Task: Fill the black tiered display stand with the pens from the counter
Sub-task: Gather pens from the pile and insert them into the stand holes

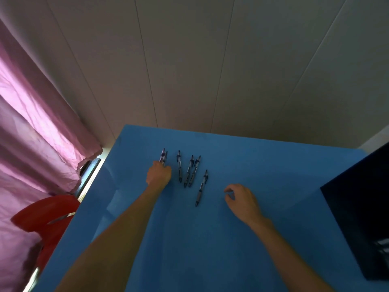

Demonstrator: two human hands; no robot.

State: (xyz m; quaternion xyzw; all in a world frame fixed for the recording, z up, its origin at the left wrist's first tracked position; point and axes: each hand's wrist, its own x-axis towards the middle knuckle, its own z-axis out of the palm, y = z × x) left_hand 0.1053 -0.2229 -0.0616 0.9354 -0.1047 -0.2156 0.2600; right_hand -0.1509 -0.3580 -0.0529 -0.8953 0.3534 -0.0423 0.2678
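Head view shows the left hand (159, 174) with its grip clenched around two pens (163, 156) on the blue surface (263, 165), while the right hand (242, 200) hovers released, fingers loosely curled and holding nothing. Four loose pens (190, 171) lie on the surface between the hands; the black display stand (362, 218) sits right of the right hand, its contents indiscernible.

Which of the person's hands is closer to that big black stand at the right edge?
The right. The right hand hovers over the blue counter, apart from the black stand to its right. The left hand is farther away, gripping pens beyond the loose pens.
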